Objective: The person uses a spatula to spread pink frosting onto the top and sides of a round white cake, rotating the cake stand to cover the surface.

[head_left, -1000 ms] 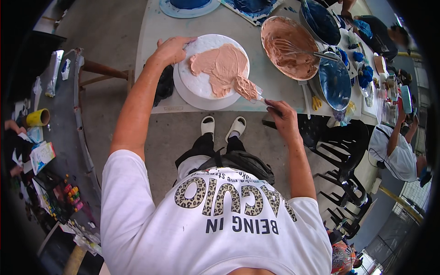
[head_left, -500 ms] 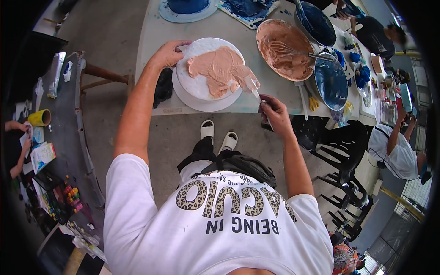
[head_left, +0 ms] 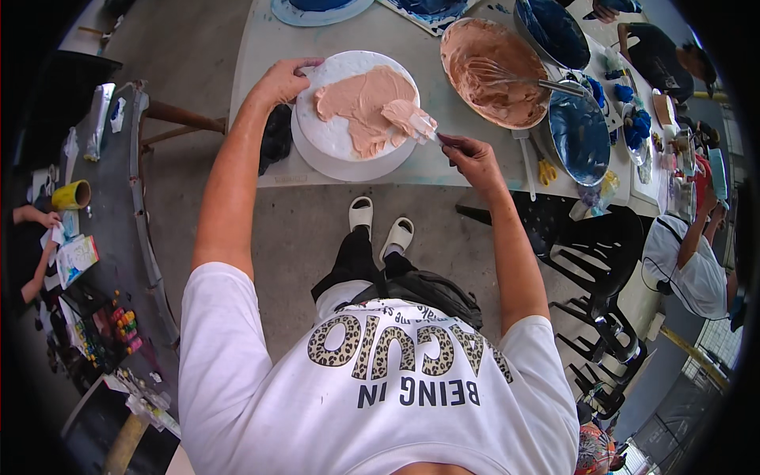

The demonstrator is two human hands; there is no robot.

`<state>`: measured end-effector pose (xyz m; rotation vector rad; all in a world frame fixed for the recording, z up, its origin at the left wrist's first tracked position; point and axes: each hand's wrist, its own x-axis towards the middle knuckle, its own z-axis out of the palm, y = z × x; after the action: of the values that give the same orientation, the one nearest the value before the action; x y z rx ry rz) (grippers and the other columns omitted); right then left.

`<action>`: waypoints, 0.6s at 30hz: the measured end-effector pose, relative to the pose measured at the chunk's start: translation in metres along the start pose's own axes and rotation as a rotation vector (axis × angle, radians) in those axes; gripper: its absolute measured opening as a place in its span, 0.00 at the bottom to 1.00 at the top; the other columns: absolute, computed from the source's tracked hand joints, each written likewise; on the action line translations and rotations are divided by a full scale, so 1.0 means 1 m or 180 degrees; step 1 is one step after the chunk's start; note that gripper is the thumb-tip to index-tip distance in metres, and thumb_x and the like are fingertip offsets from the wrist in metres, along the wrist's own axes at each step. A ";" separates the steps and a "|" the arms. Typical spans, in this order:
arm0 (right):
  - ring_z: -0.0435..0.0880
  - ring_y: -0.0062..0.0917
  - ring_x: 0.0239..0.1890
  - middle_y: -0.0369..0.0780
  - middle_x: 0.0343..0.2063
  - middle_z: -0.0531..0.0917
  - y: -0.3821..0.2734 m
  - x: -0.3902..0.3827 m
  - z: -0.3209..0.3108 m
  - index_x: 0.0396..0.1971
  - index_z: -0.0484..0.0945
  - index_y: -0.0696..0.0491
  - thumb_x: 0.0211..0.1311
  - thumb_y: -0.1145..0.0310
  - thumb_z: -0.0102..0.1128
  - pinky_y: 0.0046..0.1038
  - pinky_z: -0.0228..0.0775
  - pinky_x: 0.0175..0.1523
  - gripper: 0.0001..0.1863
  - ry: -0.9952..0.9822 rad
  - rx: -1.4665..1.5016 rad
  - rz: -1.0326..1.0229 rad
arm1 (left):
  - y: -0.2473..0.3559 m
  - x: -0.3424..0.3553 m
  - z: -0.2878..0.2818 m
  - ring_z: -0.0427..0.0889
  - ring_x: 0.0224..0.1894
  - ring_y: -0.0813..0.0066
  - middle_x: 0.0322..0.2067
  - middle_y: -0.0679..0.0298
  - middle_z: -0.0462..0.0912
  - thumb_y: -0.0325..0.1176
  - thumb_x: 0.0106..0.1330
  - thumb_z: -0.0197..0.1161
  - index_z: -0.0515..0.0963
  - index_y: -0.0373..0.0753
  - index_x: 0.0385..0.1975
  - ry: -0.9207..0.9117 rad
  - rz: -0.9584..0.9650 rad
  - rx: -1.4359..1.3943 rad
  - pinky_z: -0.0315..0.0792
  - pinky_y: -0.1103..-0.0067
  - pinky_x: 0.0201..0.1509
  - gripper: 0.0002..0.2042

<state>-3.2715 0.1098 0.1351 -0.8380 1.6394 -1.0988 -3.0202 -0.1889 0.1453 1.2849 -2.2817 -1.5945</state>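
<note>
A white round cake (head_left: 326, 131), its top partly covered with peach-coloured frosting (head_left: 348, 99), stands on a wider white round base (head_left: 348, 170) near the table's front edge. My left hand (head_left: 283, 81) is against the cake's far-left side, with fingers along its rim and some of them hidden. My right hand (head_left: 473, 162) pinches the handle of an icing spatula (head_left: 425, 127). Its blade, smeared pale and loaded with a lump of peach frosting, is over the right part of the cake top.
Right of the cake lie a bowl of peach frosting (head_left: 459, 55) with a whisk (head_left: 507, 77), two bowls with dark blue mix (head_left: 579, 142), a long white-handled tool (head_left: 524, 162) and yellow scissors (head_left: 546, 170). Black plastic chairs (head_left: 594, 245) stand right of me. Other people work at both sides.
The spatula has moved leftward and inward over the cake top, with a thicker lump of frosting on its blade. My left hand stays at the cake's side. The whole view has shifted slightly.
</note>
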 end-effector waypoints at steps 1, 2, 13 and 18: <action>0.71 0.11 0.26 0.31 0.29 0.82 0.000 0.001 -0.004 0.45 0.80 0.54 0.58 0.73 0.60 0.16 0.66 0.33 0.14 -0.0098 -0.0070 -0.0065 | 0.000 0.000 0.000 0.71 0.24 0.82 0.24 0.70 0.73 0.24 0.51 0.52 0.73 0.45 0.56 0.0029 0.0004 -0.0023 0.72 0.83 0.25 0.27; 0.71 0.10 0.26 0.31 0.28 0.82 0.002 0.002 -0.008 0.45 0.80 0.55 0.58 0.74 0.60 0.16 0.66 0.32 0.14 -0.0131 -0.0192 -0.0155 | 0.000 0.000 0.001 0.71 0.24 0.82 0.24 0.70 0.73 0.24 0.51 0.52 0.73 0.45 0.55 0.0055 0.0020 -0.0055 0.72 0.83 0.25 0.27; 0.70 0.10 0.25 0.30 0.26 0.81 -0.005 -0.030 -0.036 0.44 0.80 0.56 0.59 0.73 0.59 0.14 0.63 0.30 0.13 -0.0153 -0.0706 0.0020 | 0.004 -0.003 0.002 0.74 0.25 0.81 0.26 0.68 0.74 0.24 0.50 0.52 0.74 0.45 0.55 0.0075 -0.0050 -0.0134 0.74 0.83 0.26 0.27; 0.68 0.09 0.24 0.28 0.21 0.76 -0.030 -0.044 -0.028 0.48 0.78 0.56 0.60 0.72 0.56 0.13 0.60 0.28 0.15 -0.0068 -0.0356 0.0520 | 0.007 -0.009 0.003 0.76 0.26 0.79 0.27 0.66 0.76 0.24 0.50 0.52 0.73 0.44 0.56 0.0118 -0.0132 -0.0149 0.75 0.81 0.27 0.27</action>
<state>-3.2840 0.1462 0.1817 -0.7695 1.7314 -0.8891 -3.0197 -0.1804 0.1528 1.3478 -2.1969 -1.6128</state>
